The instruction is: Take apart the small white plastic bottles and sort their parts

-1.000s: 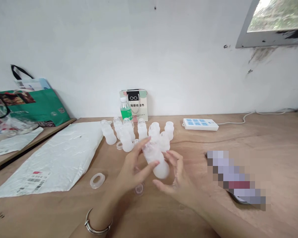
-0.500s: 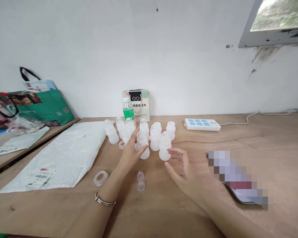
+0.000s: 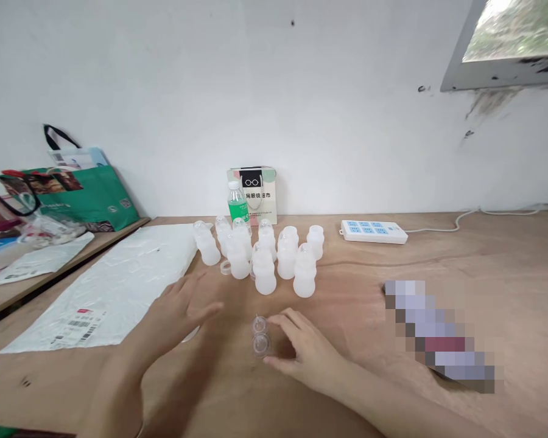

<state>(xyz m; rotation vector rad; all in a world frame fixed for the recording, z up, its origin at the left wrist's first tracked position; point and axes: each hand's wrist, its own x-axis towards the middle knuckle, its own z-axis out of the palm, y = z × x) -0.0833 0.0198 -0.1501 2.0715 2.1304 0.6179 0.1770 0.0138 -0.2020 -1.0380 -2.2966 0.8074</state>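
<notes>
My right hand (image 3: 304, 347) is open, its thumb and fingers curved around the right side of two small clear nipples (image 3: 260, 345) on the wooden table. Whether the fingertips touch them I cannot tell. Over the left part of the table, my left hand (image 3: 176, 313) is open and holds nothing; it mostly covers a translucent ring (image 3: 190, 334). Beyond both hands stand several frosted white baby bottles (image 3: 264, 277), most with clear domed caps. Another ring (image 3: 226, 267) lies among them at the left.
A white plastic mailer (image 3: 132, 274) covers the table's left side. Behind the bottles are a green-labelled water bottle (image 3: 238, 207) and a paper bag (image 3: 267, 207). To the right are a power strip (image 3: 373, 232) and a pixelated phone (image 3: 438, 334). A green bag (image 3: 86, 198) stands far left.
Both hands have drawn back from the front bottles. My left hand moved left and nearer, over the ring; my right hand came down beside the clear nipples.
</notes>
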